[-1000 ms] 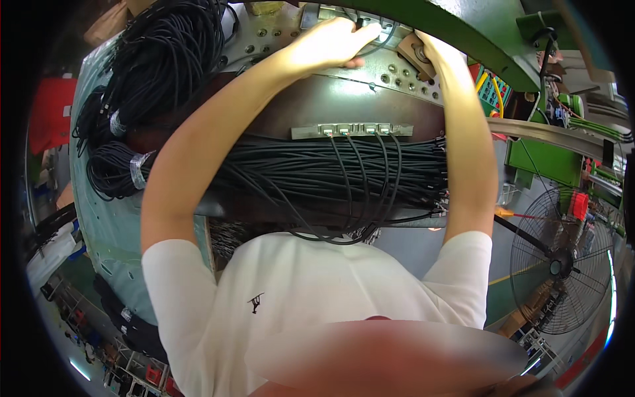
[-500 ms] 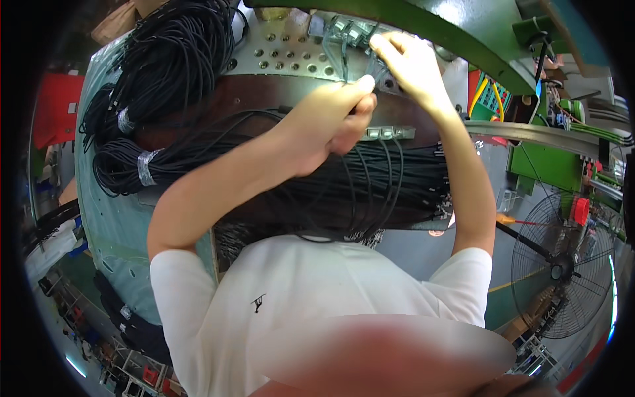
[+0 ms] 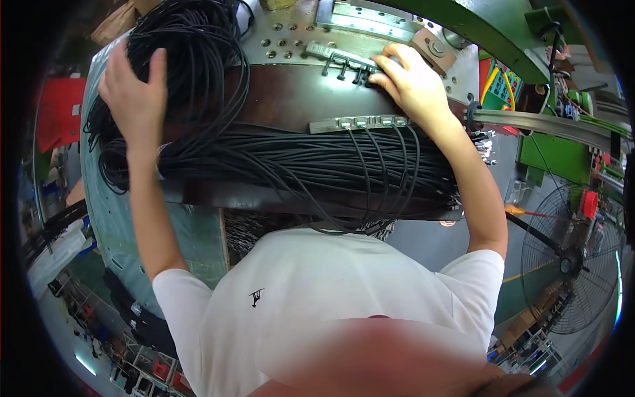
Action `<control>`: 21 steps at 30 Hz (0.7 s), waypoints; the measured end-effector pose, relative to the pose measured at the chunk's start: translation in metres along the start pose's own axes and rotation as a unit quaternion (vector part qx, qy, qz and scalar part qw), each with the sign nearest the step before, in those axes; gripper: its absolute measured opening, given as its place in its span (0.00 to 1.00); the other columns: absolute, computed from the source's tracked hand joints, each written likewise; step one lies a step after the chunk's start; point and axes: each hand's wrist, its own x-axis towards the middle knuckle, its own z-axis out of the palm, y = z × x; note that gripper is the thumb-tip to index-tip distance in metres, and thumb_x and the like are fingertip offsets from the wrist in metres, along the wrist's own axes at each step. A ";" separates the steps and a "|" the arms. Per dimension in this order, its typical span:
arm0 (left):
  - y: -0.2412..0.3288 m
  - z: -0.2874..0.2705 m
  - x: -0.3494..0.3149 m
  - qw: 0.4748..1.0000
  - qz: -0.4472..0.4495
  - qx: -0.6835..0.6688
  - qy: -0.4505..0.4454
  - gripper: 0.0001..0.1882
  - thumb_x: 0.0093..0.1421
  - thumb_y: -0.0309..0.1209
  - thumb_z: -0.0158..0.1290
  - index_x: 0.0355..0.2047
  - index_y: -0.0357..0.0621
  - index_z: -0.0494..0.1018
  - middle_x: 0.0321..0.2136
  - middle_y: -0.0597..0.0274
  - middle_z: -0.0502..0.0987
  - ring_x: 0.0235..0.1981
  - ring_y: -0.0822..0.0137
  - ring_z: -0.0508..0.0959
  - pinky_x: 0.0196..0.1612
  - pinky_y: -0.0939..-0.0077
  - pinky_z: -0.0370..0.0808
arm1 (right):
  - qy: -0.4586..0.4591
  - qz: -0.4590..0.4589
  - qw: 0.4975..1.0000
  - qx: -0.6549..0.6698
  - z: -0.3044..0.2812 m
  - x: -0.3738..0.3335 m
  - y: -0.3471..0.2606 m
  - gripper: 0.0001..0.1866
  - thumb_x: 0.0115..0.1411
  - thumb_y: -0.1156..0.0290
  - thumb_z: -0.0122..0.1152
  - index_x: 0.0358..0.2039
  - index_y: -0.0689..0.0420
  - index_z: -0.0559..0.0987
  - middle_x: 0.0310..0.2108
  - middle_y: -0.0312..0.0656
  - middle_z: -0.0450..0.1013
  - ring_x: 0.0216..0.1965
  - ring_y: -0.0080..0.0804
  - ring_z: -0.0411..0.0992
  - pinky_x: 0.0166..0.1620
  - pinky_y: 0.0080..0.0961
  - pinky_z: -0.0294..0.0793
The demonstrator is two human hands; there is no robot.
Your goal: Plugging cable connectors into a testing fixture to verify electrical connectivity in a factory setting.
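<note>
From my feed: R hand [image 3: 417, 86] has fingers + thumb pinched on R end of metal bar [image 3: 319, 49], w/ row of blk moldings [image 3: 342, 66] on its near side. Bar's tilted, L end higher, at near edge of perforated plate [image 3: 291, 34]. L hand [image 3: 135, 96] spread, thumb apart, at blk cable coil [image 3: 198, 53]; can't tell if touching. 2nd bar [image 3: 324, 126] btwn R hand & cable bundle [image 3: 264, 155], 4 cables seated.
</note>
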 end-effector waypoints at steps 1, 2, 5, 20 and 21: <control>0.028 -0.008 -0.011 0.999 0.031 -0.034 0.001 0.27 0.58 0.44 0.60 0.54 0.45 0.71 0.46 0.54 0.76 0.51 0.52 0.72 0.56 0.57 0.66 | 0.017 -0.027 0.999 -0.034 -0.003 0.002 0.003 0.18 0.57 0.60 0.66 0.46 0.54 0.79 0.42 0.39 0.74 0.42 0.39 0.75 0.42 0.31 0.77; 0.057 -0.016 -0.024 0.992 0.055 -0.107 -0.050 0.23 0.57 0.42 0.61 0.50 0.48 0.73 0.45 0.60 0.76 0.50 0.55 0.73 0.52 0.60 0.69 | -0.010 -0.025 0.998 -0.060 -0.008 0.003 0.003 0.19 0.56 0.61 0.66 0.46 0.55 0.79 0.43 0.40 0.74 0.45 0.39 0.74 0.46 0.31 0.76; 0.130 -0.028 -0.052 0.865 0.199 -0.346 -0.304 0.17 0.54 0.34 0.63 0.44 0.45 0.77 0.41 0.62 0.75 0.43 0.59 0.76 0.46 0.67 0.74 | 0.052 -0.008 0.997 -0.055 -0.022 -0.002 -0.008 0.19 0.55 0.63 0.67 0.46 0.55 0.79 0.43 0.41 0.74 0.44 0.41 0.74 0.46 0.32 0.75; 0.220 -0.060 -0.040 0.240 -0.432 -0.738 -0.460 0.26 0.68 0.48 0.49 0.51 0.35 0.68 0.40 0.57 0.78 0.45 0.63 0.79 0.52 0.69 0.75 | 0.026 0.130 0.948 0.291 -0.044 -0.007 -0.039 0.10 0.61 0.73 0.60 0.43 0.60 0.81 0.34 0.46 0.78 0.36 0.41 0.76 0.41 0.30 0.75; 0.227 -0.064 -0.036 0.157 -0.450 -0.695 -0.539 0.29 0.69 0.51 0.46 0.52 0.33 0.68 0.39 0.56 0.78 0.45 0.61 0.79 0.51 0.68 0.75 | 0.062 0.091 0.965 0.239 -0.040 0.007 -0.026 0.11 0.62 0.71 0.60 0.43 0.59 0.82 0.34 0.46 0.78 0.36 0.43 0.77 0.41 0.30 0.75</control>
